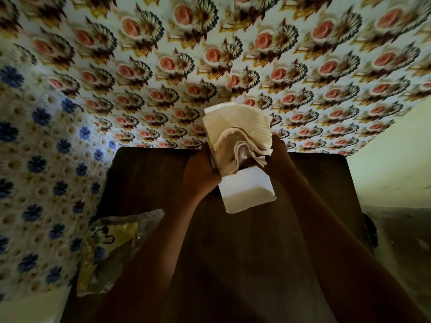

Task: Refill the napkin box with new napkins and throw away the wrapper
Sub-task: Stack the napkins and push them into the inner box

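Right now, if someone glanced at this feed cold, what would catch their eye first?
Probably the fanned stack of napkins at centre, gripped by the left hand and right hand above the white napkin box on the dark table. Next, the loud rose-patterned wall behind, and the crumpled clear wrapper at the table's near-left edge.

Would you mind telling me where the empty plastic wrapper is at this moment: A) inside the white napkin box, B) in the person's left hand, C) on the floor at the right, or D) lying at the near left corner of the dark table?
D: the crumpled plastic wrapper lies at the near left corner of the table, while both hands hold the napkin stack over the napkin box.
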`<action>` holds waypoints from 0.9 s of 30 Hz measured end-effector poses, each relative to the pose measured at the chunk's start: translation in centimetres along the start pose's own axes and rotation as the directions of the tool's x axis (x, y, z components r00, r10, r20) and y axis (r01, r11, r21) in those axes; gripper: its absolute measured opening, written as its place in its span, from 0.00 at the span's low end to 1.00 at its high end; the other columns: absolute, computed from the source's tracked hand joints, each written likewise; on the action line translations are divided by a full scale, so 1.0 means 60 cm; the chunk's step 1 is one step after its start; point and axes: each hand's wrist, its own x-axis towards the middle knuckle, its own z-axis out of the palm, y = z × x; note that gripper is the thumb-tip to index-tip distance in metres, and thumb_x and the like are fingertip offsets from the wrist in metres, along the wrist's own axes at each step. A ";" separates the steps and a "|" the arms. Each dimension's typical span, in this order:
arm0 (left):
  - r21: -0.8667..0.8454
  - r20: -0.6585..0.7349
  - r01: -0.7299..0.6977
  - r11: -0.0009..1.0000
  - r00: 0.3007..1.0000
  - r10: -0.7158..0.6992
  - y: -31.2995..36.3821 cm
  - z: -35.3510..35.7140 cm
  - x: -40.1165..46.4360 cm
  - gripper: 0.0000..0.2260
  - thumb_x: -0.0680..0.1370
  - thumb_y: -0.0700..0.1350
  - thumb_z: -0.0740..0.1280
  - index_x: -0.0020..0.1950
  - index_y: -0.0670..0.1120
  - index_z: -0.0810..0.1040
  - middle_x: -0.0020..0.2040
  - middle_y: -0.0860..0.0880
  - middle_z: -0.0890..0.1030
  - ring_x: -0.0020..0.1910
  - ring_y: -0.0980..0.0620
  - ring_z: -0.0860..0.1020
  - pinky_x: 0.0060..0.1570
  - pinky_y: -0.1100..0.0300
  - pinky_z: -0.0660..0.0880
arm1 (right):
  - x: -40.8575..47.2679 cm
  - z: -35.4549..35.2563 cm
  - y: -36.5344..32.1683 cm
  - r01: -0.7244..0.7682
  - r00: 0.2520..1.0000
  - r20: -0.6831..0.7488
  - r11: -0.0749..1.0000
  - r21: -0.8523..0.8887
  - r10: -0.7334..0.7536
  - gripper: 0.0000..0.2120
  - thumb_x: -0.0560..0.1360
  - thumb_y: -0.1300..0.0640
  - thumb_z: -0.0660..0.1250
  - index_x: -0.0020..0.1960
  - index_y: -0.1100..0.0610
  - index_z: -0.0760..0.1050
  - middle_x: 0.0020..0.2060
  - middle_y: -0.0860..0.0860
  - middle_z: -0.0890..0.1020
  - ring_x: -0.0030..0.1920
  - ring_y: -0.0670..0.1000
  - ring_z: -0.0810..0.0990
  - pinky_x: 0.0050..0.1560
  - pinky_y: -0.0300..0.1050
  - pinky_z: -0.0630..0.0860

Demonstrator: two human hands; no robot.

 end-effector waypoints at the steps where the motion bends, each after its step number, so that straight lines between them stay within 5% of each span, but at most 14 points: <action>1: -0.070 0.010 0.008 0.998 1.000 -0.008 -0.003 0.002 0.002 0.25 0.73 0.38 0.72 0.69 0.45 0.72 0.59 0.45 0.81 0.60 0.44 0.79 0.47 0.64 0.74 | 0.002 0.001 -0.003 -0.023 1.000 0.007 1.000 0.018 0.023 0.03 0.74 0.63 0.71 0.48 0.60 0.79 0.34 0.43 0.82 0.38 0.43 0.81 0.39 0.22 0.72; 4: -0.231 0.091 0.042 0.972 0.996 -0.022 -0.015 -0.002 0.002 0.38 0.71 0.42 0.76 0.77 0.51 0.62 0.70 0.49 0.75 0.70 0.48 0.74 0.63 0.57 0.76 | 0.008 0.000 -0.006 -0.019 0.998 0.054 0.997 0.074 0.016 0.03 0.77 0.60 0.69 0.49 0.59 0.79 0.36 0.43 0.84 0.39 0.46 0.84 0.40 0.30 0.77; 6: -0.298 0.112 0.042 0.954 0.994 -0.009 -0.024 -0.001 -0.001 0.43 0.69 0.44 0.78 0.78 0.53 0.57 0.73 0.52 0.71 0.72 0.51 0.71 0.70 0.51 0.72 | 0.008 0.007 -0.008 0.067 0.995 0.073 0.997 -0.041 -0.064 0.20 0.74 0.45 0.65 0.50 0.63 0.80 0.39 0.53 0.85 0.40 0.51 0.82 0.41 0.43 0.78; 8: -0.296 0.112 0.024 0.955 0.994 0.010 -0.025 0.004 -0.005 0.48 0.67 0.47 0.80 0.79 0.54 0.54 0.73 0.55 0.68 0.72 0.55 0.68 0.71 0.54 0.69 | 0.008 0.010 -0.008 0.150 0.985 0.101 0.984 -0.098 -0.140 0.28 0.70 0.40 0.62 0.49 0.67 0.80 0.39 0.57 0.84 0.39 0.49 0.78 0.44 0.30 0.69; 11: -0.275 0.046 -0.043 0.960 0.997 0.058 -0.021 0.017 -0.008 0.48 0.65 0.50 0.80 0.77 0.56 0.56 0.73 0.51 0.69 0.72 0.58 0.67 0.71 0.59 0.70 | 0.012 0.008 0.000 0.130 0.985 0.126 0.984 -0.120 -0.114 0.25 0.71 0.43 0.69 0.53 0.65 0.80 0.43 0.57 0.85 0.46 0.53 0.83 0.44 0.24 0.66; 14: -0.202 -0.087 -0.078 0.976 0.994 0.062 -0.021 0.024 -0.008 0.37 0.71 0.43 0.78 0.76 0.46 0.63 0.71 0.47 0.73 0.68 0.60 0.68 0.66 0.72 0.69 | 0.012 0.005 0.011 0.104 0.987 0.132 0.991 -0.084 -0.092 0.26 0.67 0.46 0.76 0.57 0.62 0.79 0.47 0.54 0.86 0.49 0.52 0.84 0.49 0.43 0.81; 15: -0.200 -0.128 -0.076 0.977 0.990 0.050 -0.021 0.024 -0.009 0.34 0.73 0.41 0.76 0.76 0.45 0.64 0.71 0.46 0.73 0.70 0.56 0.70 0.69 0.66 0.70 | 0.011 0.003 0.010 0.077 0.991 0.117 0.996 -0.051 -0.071 0.27 0.66 0.50 0.79 0.59 0.62 0.78 0.49 0.54 0.85 0.50 0.51 0.84 0.50 0.45 0.82; 17: -0.224 -0.144 -0.040 0.974 0.990 0.008 -0.024 0.025 -0.009 0.30 0.75 0.41 0.73 0.76 0.46 0.66 0.71 0.45 0.75 0.72 0.48 0.72 0.72 0.52 0.71 | 0.010 -0.002 0.009 0.000 0.996 0.090 1.000 0.020 -0.002 0.29 0.65 0.56 0.81 0.63 0.60 0.76 0.52 0.50 0.84 0.50 0.45 0.83 0.50 0.32 0.78; 19: -0.221 -0.113 0.025 0.975 0.992 -0.051 -0.024 0.026 -0.007 0.28 0.77 0.41 0.72 0.75 0.47 0.67 0.70 0.46 0.76 0.71 0.47 0.73 0.70 0.53 0.71 | 0.012 -0.002 0.016 -0.057 0.996 0.072 0.996 0.071 0.052 0.28 0.66 0.59 0.81 0.64 0.60 0.77 0.51 0.47 0.82 0.47 0.41 0.81 0.45 0.22 0.73; 23: -0.146 -0.105 0.014 0.989 0.994 -0.029 -0.017 0.021 0.008 0.32 0.74 0.42 0.74 0.76 0.50 0.65 0.66 0.48 0.79 0.67 0.46 0.77 0.61 0.56 0.76 | 0.014 -0.001 0.022 -0.044 0.998 0.038 0.999 -0.027 0.045 0.21 0.65 0.59 0.82 0.55 0.63 0.81 0.48 0.59 0.86 0.49 0.54 0.84 0.46 0.42 0.78; 27: -0.251 -0.045 0.007 0.968 0.999 -0.019 -0.009 0.014 0.017 0.44 0.68 0.49 0.80 0.78 0.53 0.58 0.69 0.51 0.76 0.68 0.48 0.75 0.65 0.50 0.76 | 0.021 -0.005 0.020 -0.078 0.993 0.085 0.996 -0.036 0.081 0.28 0.64 0.54 0.82 0.60 0.59 0.79 0.51 0.55 0.86 0.52 0.54 0.85 0.48 0.44 0.80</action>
